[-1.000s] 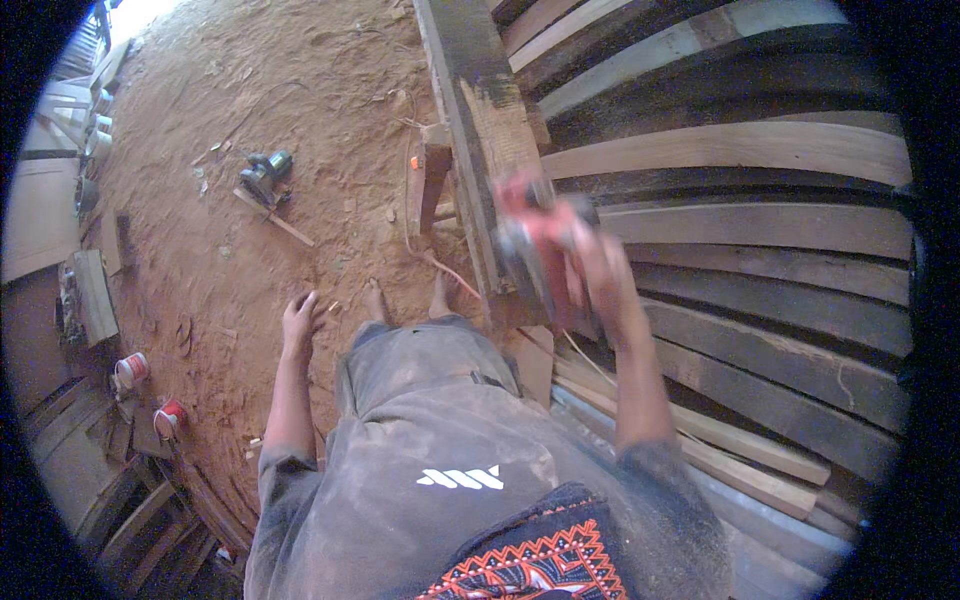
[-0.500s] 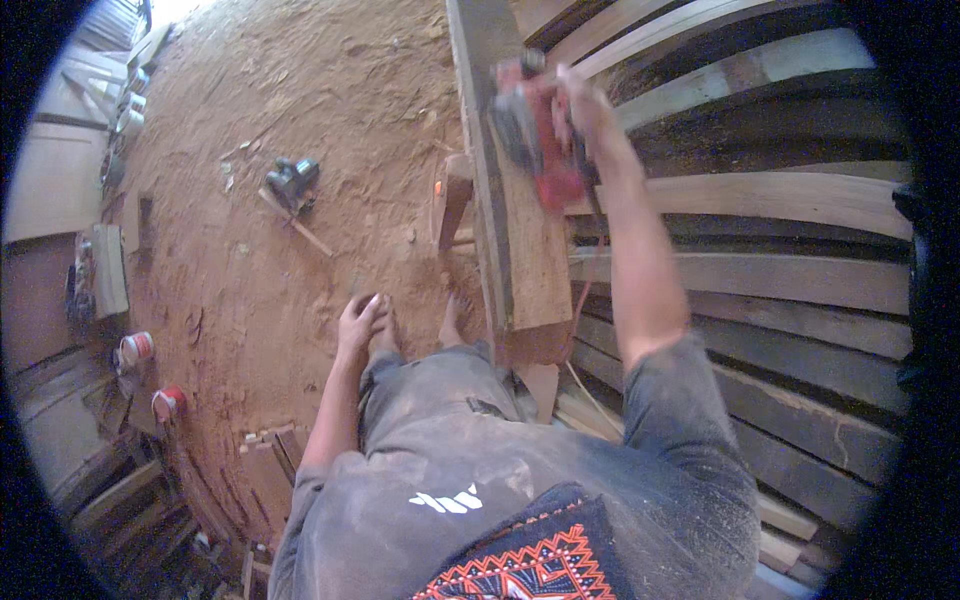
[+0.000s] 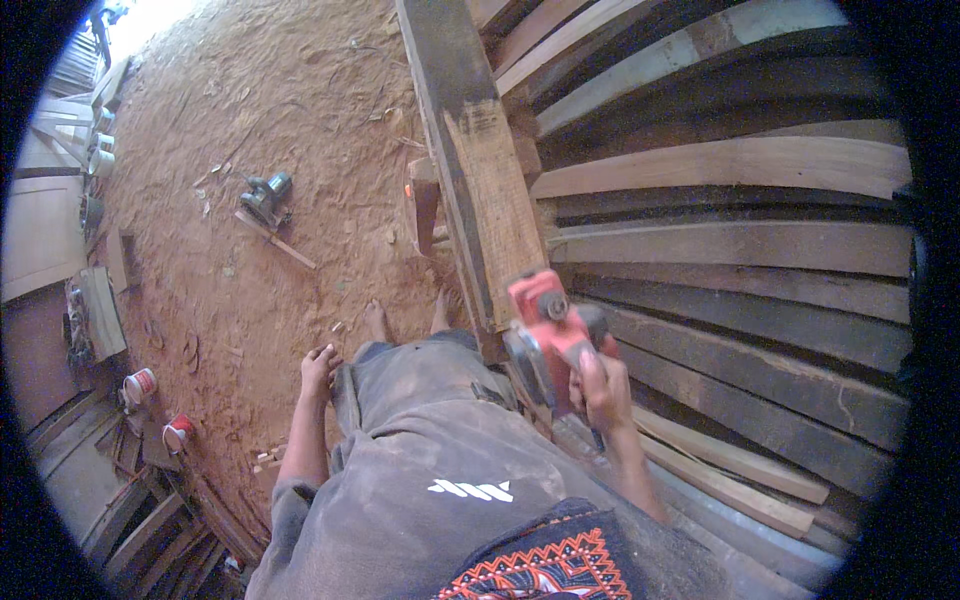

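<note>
My right hand (image 3: pixel 601 385) grips a red electric planer (image 3: pixel 548 335) at the near end of a long wooden plank (image 3: pixel 480 170) that runs away from me. Part of the plank's top is pale and fresh, the rest dark. My left hand (image 3: pixel 320 368) hangs at my side with fingers loosely curled, holding nothing, beside my grey dusty trousers (image 3: pixel 430 450). My bare feet (image 3: pixel 378 320) stand on the sawdust-covered floor (image 3: pixel 270 130) to the left of the plank.
Several long boards (image 3: pixel 740 250) are stacked to the right. A dark power tool (image 3: pixel 265 195) and a wood stick (image 3: pixel 275 238) lie on the floor to the left. Two red-and-white cans (image 3: pixel 142 385) and timber offcuts sit at the lower left.
My right hand has pulled the planer back along the plank from its far part to the near end. My left hand stays at my side.
</note>
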Tool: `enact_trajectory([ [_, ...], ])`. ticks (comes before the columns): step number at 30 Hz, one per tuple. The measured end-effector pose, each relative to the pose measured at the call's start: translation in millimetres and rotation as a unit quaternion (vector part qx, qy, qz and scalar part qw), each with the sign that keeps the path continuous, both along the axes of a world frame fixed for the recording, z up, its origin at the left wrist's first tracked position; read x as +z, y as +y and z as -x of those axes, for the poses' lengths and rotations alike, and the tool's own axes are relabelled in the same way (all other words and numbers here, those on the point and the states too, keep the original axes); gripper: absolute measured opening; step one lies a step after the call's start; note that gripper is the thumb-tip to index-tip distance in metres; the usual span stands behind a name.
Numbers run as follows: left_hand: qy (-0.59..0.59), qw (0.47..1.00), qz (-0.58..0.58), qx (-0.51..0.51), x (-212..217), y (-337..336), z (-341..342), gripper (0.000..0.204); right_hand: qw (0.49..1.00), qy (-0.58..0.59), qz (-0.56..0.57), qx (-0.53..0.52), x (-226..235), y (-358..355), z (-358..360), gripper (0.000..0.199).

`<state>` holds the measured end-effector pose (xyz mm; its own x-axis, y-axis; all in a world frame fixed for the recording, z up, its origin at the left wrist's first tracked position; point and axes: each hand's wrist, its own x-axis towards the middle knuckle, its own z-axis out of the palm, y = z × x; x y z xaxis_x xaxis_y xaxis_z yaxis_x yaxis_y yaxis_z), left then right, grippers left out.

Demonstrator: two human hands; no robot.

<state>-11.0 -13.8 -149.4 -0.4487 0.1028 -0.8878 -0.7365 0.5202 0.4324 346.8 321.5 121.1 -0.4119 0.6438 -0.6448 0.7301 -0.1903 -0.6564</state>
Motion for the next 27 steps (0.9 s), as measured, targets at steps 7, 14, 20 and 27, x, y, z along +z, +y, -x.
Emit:
enact_trajectory([
  [7, 0.074, 0.982, -0.174, -0.027, 38, 109, -12, 0.046, 0.942, 0.202, -0.219, 0.154, -32, 185, 227, 0.039],
  [14, 0.138, 0.96, -0.211, -0.124, 51, 104, 4, 0.044, 0.937, 0.164, -0.237, 0.197, -27, 162, 233, 0.027],
  [20, 0.019, 0.999, 0.019, -0.026, -8, -29, 30, 0.044, 0.979, 0.087, -0.167, 0.081, 17, -33, 61, 0.05],
  [27, 0.026, 0.999, -0.039, 0.005, -6, 10, 19, 0.043, 0.975, 0.152, -0.128, 0.102, -7, 57, 168, 0.042],
])
